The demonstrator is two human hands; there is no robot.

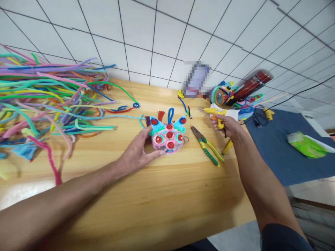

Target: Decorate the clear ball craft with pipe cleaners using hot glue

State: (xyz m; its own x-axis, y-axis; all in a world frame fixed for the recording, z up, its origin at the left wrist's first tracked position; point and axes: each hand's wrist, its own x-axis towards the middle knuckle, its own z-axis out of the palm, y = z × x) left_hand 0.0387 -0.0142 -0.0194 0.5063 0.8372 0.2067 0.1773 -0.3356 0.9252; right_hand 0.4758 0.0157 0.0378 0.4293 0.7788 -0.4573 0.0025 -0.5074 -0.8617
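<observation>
My left hand (141, 151) grips the left side of a pipe-cleaner animal head (169, 138), pink and blue with several round red pieces on its front and a blue loop on top. The thumb lies along its lower edge. Over at the right, my right hand (227, 124) is closed around a yellow glue gun (213, 111), its nozzle pointing left above the table. Between the two hands lies a pair of pliers (206, 145) with green and yellow handles. A small metal ring (185, 139) shows beside the animal head.
Many coloured pipe cleaners (52, 94) cover the table's left side. Along the tiled wall stand a blurred-out phone (196, 82), another pipe-cleaner figure (222, 94) and a dark red flask (251, 85). A black cord (300, 90) crosses above a dark mat (274, 143) holding a green packet (307, 144).
</observation>
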